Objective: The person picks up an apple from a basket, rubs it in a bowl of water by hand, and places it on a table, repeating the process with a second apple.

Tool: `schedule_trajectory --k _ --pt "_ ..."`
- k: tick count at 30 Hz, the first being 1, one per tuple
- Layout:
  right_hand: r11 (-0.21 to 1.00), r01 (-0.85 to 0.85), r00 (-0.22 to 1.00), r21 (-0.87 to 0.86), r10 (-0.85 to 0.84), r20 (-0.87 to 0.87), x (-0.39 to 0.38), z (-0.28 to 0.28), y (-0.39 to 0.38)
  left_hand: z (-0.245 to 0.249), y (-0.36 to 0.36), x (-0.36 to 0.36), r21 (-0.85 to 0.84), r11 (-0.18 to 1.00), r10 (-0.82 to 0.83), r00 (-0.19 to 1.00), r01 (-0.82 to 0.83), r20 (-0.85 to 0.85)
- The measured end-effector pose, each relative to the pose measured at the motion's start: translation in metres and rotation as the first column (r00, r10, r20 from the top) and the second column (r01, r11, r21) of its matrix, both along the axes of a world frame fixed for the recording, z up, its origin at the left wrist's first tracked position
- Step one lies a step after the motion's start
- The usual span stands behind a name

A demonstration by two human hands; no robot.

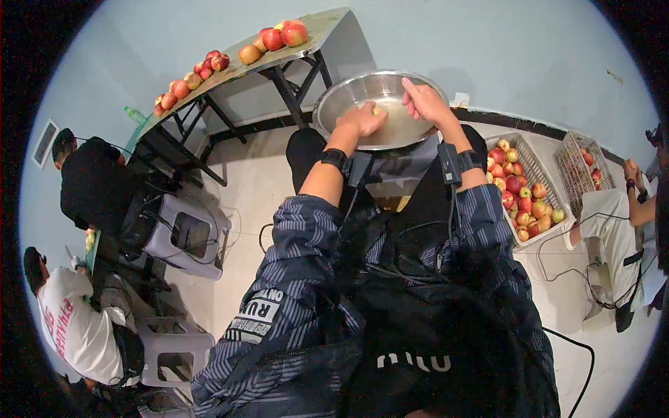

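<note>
A wide metal basin [333,104] sits between my knees, with cloudy liquid in its bottom. Over its left half, my left hand [362,120] is closed round a small pale-yellow fruit [377,111], mostly hidden by the fingers. My right hand [424,103] is above the basin's right side, apart from the left one. Its thumb sticks up and its other fingers are curled; whatever lies inside them is hidden.
Red and yellow fruits fill a crate [557,182] at my right, beside another crate [568,164]. More fruits line a table [327,28] at the upper left. People sit on stools at left; another person [644,202] sits at right. Cables cross the floor.
</note>
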State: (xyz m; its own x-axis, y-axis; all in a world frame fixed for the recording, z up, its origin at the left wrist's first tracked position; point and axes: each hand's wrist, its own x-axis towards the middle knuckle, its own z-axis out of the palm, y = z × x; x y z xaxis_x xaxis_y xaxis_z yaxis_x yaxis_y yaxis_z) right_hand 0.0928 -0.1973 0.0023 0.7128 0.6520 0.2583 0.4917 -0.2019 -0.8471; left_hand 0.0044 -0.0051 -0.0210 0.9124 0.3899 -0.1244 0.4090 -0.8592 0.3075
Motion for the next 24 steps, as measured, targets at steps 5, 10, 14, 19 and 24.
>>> schedule_trajectory --k 5,10,14,19,24 --pt "1.0 0.014 1.0 -0.007 -0.014 -0.016 -0.004 0.002 -0.001 -0.012 0.012 0.009 -0.024 1.0 -0.005 0.999 0.007 0.054" --pt "0.999 0.023 1.0 -0.029 -0.024 -0.015 -0.003 -0.001 0.001 -0.01 0.009 0.002 0.226 0.969 -0.089 0.995 0.099 -0.051" --pt "0.993 0.025 0.992 -0.118 -0.011 0.123 -0.007 0.001 0.0 -0.009 0.015 0.005 0.174 0.985 -0.006 0.999 0.016 -0.054" --pt "0.991 0.048 0.983 -0.124 -0.025 0.181 -0.004 -0.002 0.001 0.01 -0.001 -0.01 0.292 0.956 0.078 0.99 -0.04 -0.121" --pt "0.989 0.058 0.98 -0.134 -0.031 0.196 -0.004 -0.004 0.001 0.022 -0.009 -0.019 0.204 0.965 0.2 0.963 -0.162 -0.182"
